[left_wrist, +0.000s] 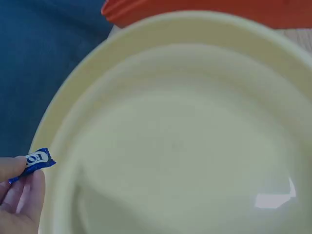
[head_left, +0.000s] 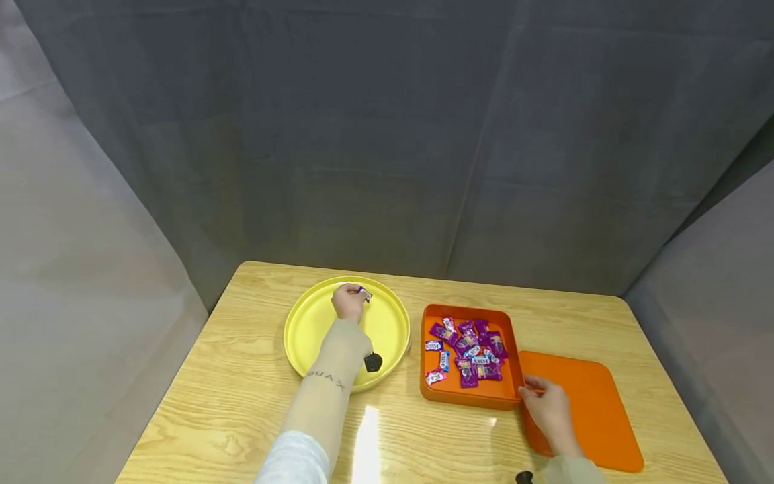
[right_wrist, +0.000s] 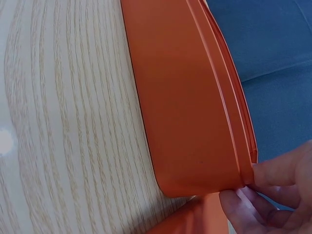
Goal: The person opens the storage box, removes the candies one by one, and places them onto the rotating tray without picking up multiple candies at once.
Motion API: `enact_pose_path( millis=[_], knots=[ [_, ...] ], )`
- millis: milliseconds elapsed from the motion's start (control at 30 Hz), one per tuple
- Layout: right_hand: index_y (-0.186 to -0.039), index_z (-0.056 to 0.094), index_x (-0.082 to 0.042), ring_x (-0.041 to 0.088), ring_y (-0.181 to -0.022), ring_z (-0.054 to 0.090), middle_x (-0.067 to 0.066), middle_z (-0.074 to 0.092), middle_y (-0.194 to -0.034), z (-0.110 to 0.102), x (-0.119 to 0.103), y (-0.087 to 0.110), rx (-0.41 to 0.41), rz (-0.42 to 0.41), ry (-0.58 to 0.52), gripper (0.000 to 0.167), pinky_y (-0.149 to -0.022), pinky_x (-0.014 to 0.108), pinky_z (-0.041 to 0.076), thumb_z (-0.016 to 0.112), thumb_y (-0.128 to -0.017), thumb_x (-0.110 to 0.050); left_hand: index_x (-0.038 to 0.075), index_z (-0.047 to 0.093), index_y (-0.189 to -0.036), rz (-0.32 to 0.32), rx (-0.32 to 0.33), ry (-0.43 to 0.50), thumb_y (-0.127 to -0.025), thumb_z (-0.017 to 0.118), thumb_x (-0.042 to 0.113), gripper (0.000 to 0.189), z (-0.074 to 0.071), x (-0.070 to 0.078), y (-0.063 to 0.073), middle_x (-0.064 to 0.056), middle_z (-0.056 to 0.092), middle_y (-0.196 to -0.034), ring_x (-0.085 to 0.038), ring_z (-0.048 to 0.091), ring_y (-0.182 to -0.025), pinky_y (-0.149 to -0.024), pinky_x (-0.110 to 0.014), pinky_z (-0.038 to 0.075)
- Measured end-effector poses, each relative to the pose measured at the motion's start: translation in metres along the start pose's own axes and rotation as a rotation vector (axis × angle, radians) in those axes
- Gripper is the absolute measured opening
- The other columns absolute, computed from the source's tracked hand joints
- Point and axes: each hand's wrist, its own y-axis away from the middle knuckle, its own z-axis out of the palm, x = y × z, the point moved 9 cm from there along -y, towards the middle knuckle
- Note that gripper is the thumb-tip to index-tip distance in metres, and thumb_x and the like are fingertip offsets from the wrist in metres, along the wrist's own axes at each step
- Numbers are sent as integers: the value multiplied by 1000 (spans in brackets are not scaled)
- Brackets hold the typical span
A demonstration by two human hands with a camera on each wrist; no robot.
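Over the far part of a round yellow tray (head_left: pixel 387 329), my left hand (head_left: pixel 349 304) pinches a small wrapped candy (left_wrist: pixel 40 159) between thumb and fingers. The candy's wrapper is blue with white lettering in the left wrist view. Tray surface in sight is bare. To its right stands an orange square box (head_left: pixel 468 399) with several purple, blue and pink wrapped candies (head_left: pixel 468 343) inside. My right hand (head_left: pixel 549 411) grips the box's near right corner, thumb and fingers on either side of the rim in the right wrist view.
An orange lid (head_left: pixel 598 410) lies flat on the wooden table (head_left: pixel 224 376), right of the box and partly under my right hand. A dark grey curtain (head_left: pixel 387 148) hangs behind the table, with lighter cloth at both sides.
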Motion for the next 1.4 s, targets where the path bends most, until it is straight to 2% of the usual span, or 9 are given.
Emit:
enact_pose_path(
  millis=[67, 100, 200, 433, 600, 800, 967, 1233, 1400],
  knots=[
    [-113, 55, 14, 36, -87, 59, 28, 61, -102, 1, -1, 0, 3, 2, -3, 33, -63, 33, 53, 59, -85, -4, -5, 65, -82, -41, 32, -12, -74, 67, -9, 9, -8, -8, -1, -18, 65, -81, -28, 64, -73, -63, -31, 54],
    [-113, 55, 14, 36, -87, 59, 28, 61, -103, 2, -1, 0, 1, 1, -4, 33, -63, 34, 53, 59, -85, -4, -7, 65, -86, -92, 35, -39, -75, 66, -8, 11, -12, -11, 0, -19, 65, -86, -30, 64, -77, -66, -33, 54],
    [-113, 55, 14, 37, -89, 59, 29, 60, -105, 3, -3, 0, 1, -2, -7, 33, -64, 34, 53, 59, -86, -4, -7, 64, -87, -144, 71, -35, -76, 65, -8, 11, -22, -17, 3, -21, 64, -92, -32, 63, -84, -70, -33, 54],
    [-114, 55, 14, 37, -89, 59, 29, 60, -105, 4, -3, 1, -5, 0, -21, 33, -64, 32, 53, 58, -86, -4, -6, 62, -84, -183, 120, -52, -75, 63, -9, 9, -35, -24, 5, -21, 63, -93, -34, 62, -89, -76, -38, 52],
    [-113, 56, 13, 36, -89, 59, 28, 61, -103, 4, -2, 0, 5, 0, -5, 33, -63, 31, 53, 58, -86, -5, -5, 61, -81, -177, 137, -163, -75, 64, -7, 7, -41, -27, 4, -21, 64, -90, -33, 62, -85, -75, -38, 52],
    [-112, 56, 13, 35, -86, 60, 28, 61, -103, 3, -3, 1, 13, -9, 1, 33, -61, 30, 52, 59, -85, -5, -3, 65, -87, -212, 124, -324, -74, 68, 1, 14, -47, -35, 3, -18, 66, -92, -31, 61, -85, -77, -39, 50],
    [-112, 56, 13, 33, -84, 60, 28, 61, -103, 4, -3, 1, 13, -10, -1, 32, -60, 31, 53, 59, -85, -4, -4, 66, -90, -213, 86, -446, -76, 70, 5, 18, -48, -31, 7, -18, 66, -91, -30, 63, -84, -75, -38, 51],
    [-112, 57, 13, 34, -85, 60, 28, 61, -103, 3, -3, 2, 21, -11, 10, 32, -61, 32, 53, 59, -85, -4, -7, 63, -94, -242, 34, -426, -80, 67, 5, 19, -50, -18, 23, -21, 64, -91, -31, 64, -82, -70, -34, 54],
    [-112, 56, 14, 35, -85, 60, 28, 61, -102, 3, -5, 2, 14, -19, 7, 33, -61, 32, 53, 59, -85, -5, -7, 63, -93, -243, 25, -426, -81, 67, 6, 18, -50, -20, 22, -22, 65, -91, -31, 64, -81, -70, -35, 54]
  ],
)
